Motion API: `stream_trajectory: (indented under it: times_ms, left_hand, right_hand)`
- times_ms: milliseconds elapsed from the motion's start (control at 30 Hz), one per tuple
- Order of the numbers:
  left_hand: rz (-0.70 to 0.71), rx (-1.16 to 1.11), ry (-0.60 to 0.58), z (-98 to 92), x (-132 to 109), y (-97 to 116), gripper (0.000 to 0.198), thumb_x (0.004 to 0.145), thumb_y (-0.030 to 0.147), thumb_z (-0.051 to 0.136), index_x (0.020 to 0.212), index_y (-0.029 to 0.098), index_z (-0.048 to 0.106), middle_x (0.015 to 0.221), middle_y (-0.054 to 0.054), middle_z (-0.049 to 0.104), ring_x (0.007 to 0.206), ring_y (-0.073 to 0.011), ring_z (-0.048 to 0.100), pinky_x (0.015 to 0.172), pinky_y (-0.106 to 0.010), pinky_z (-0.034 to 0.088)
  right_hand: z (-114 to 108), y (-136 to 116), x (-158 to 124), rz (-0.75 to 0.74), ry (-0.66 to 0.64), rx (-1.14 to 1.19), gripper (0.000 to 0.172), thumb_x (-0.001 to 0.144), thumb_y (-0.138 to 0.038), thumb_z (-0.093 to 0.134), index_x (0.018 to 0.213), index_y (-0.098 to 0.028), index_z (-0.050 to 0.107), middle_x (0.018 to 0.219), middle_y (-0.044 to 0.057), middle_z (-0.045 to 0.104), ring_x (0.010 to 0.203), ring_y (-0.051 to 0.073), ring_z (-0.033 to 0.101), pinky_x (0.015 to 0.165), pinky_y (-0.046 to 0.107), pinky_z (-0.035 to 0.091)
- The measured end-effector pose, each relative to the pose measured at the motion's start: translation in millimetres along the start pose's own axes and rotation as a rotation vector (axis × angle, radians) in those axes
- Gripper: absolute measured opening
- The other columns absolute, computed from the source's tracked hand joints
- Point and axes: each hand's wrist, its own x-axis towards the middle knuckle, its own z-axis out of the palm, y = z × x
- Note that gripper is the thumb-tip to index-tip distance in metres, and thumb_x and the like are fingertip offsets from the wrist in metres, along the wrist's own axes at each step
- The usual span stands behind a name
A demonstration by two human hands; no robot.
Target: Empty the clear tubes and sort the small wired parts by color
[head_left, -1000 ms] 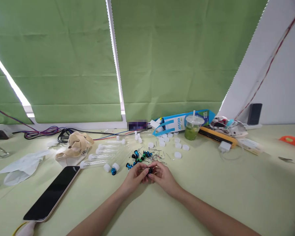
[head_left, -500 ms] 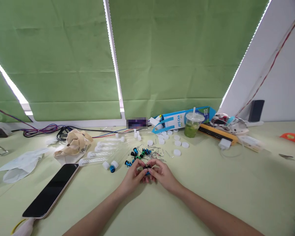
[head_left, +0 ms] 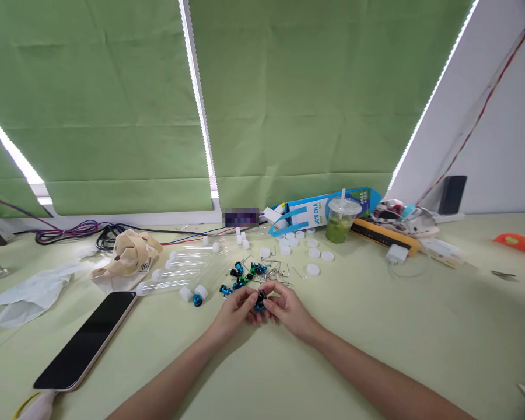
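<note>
Between the fingertips of both hands is a small blue and black part [head_left: 260, 300], its exact kind too small to make out. My left hand [head_left: 237, 309] pinches it from the left, and my right hand [head_left: 286, 306] grips it from the right; the fingers cover much of it. Just beyond my hands lies a loose pile of similar blue, green and black parts [head_left: 240, 280]. Thin metal pins [head_left: 284, 269] are scattered to the right of that pile. A single blue part [head_left: 196, 300] stands apart on the left, beside white caps [head_left: 201, 291].
Clear tubes with white caps [head_left: 179, 274] lie left of the pile. A phone [head_left: 87, 341], a crumpled beige cloth bag [head_left: 129, 256], a cup of green drink [head_left: 340, 224], a blue and white bag [head_left: 310, 214] and a yellow-black bar [head_left: 385, 236] surround the work area on the table [head_left: 376, 326].
Both hands stay together, but the part between the fingers has turned, showing more of its dark side. The whole view has shifted slightly.
</note>
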Motion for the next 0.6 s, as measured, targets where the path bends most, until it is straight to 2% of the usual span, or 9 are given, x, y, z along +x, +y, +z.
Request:
stream_trajectory:
  times_ms: [100, 267, 467, 600]
  left_hand:
    - [-0.019, -0.025, -0.018, -0.5, 0.5, 0.0, 0.033, 0.081, 0.047, 0.052, 0.08, 0.014, 0.052, 0.069, -0.005, 0.064, 0.062, -0.0146, 0.062, 0.054, -0.025, 0.049]
    - [-0.02, -0.074, 0.048, -1.4, -1.4, -0.1, 0.032, 0.074, 0.043, 0.063, 0.084, 0.018, 0.045, 0.082, -0.004, 0.064, 0.074, -0.0194, 0.066, 0.054, -0.029, 0.055]
    - [-0.039, -0.087, 0.051, -3.0, -3.6, 2.0, 0.033, 0.072, 0.038, 0.066, 0.089, 0.018, 0.046, 0.089, -0.004, 0.062, 0.069, -0.0194, 0.068, 0.057, -0.032, 0.056]
    - [-0.038, -0.078, 0.072, -2.5, -3.7, 2.9, 0.034, 0.073, 0.041, 0.065, 0.093, 0.017, 0.051, 0.089, -0.006, 0.064, 0.066, -0.0177, 0.067, 0.059, -0.032, 0.056]
  right_hand:
    - [0.3, 0.1, 0.5, -0.007, 0.015, 0.002, 0.031, 0.078, -0.043, 0.058, 0.1, -0.022, 0.05, 0.085, 0.0, 0.051, 0.056, 0.008, 0.049, 0.047, 0.02, 0.034]
    - [-0.6, 2.5, 1.9, -0.011, 0.033, 0.016, 0.036, 0.077, -0.045, 0.059, 0.105, -0.024, 0.053, 0.085, 0.001, 0.05, 0.059, 0.009, 0.051, 0.047, 0.02, 0.035]
    - [-0.1, -0.7, -0.2, -0.012, 0.014, -0.008, 0.032, 0.079, -0.043, 0.057, 0.104, -0.023, 0.054, 0.085, 0.001, 0.051, 0.059, 0.008, 0.05, 0.048, 0.02, 0.036]
    - [0.3, -0.9, -0.7, -0.017, 0.028, -0.019, 0.031, 0.078, -0.044, 0.057, 0.101, -0.022, 0.053, 0.086, 0.001, 0.052, 0.058, 0.008, 0.05, 0.048, 0.02, 0.038]
